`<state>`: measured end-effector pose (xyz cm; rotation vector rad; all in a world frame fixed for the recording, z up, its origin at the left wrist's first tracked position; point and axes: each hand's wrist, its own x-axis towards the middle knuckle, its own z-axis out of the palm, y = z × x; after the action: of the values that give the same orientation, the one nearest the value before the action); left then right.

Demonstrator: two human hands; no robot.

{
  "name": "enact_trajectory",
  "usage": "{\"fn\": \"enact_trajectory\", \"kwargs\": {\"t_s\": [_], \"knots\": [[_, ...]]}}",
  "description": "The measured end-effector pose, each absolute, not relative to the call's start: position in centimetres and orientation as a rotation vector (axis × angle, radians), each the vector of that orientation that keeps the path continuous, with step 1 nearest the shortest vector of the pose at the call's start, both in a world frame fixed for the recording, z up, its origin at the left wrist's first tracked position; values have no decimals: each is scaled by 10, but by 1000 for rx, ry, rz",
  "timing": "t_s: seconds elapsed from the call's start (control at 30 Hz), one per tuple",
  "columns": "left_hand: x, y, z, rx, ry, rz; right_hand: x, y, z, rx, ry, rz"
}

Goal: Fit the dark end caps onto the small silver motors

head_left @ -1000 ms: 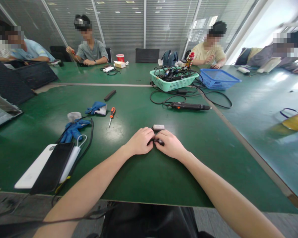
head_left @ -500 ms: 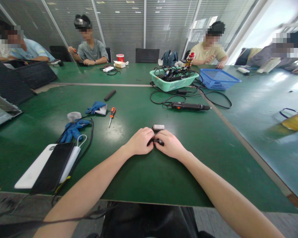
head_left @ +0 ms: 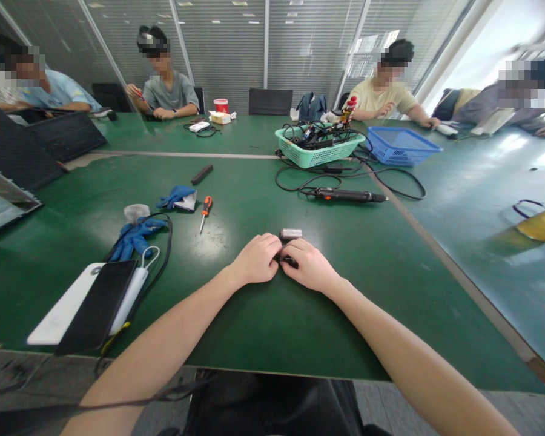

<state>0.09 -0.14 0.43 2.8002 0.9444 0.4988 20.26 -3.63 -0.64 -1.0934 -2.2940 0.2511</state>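
Observation:
Over the green table, my left hand (head_left: 258, 259) and my right hand (head_left: 307, 264) meet, fingers curled inward. Between them is a small dark part (head_left: 289, 261), mostly covered by the fingers, so its kind does not show. Both hands are closed around it. Just beyond the fingertips a short silver metal cylinder (head_left: 291, 234) lies on its side. To the left, an orange-handled screwdriver (head_left: 206, 209) rests on the tabletop, apart from both hands.
Blue gloves (head_left: 138, 236), a black phone (head_left: 97, 307) and a white power bank (head_left: 129, 301) lie at left. A black electric screwdriver (head_left: 349, 195) with its cable lies ahead, before a green basket (head_left: 309, 158) of tools and a blue basket (head_left: 402, 154). Several people sit around.
My fingers have shifted slightly around the small dark part, and less of it shows now. Across the table at right, a co-worker's hand has moved outward toward a white object.

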Motion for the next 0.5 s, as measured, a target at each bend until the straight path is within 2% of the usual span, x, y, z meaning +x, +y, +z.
{"fn": "enact_trajectory", "kwargs": {"t_s": [0.5], "knots": [[1, -1, 3, 2812, 936, 492, 205, -37, -3, -1059, -2255, 323]]}}
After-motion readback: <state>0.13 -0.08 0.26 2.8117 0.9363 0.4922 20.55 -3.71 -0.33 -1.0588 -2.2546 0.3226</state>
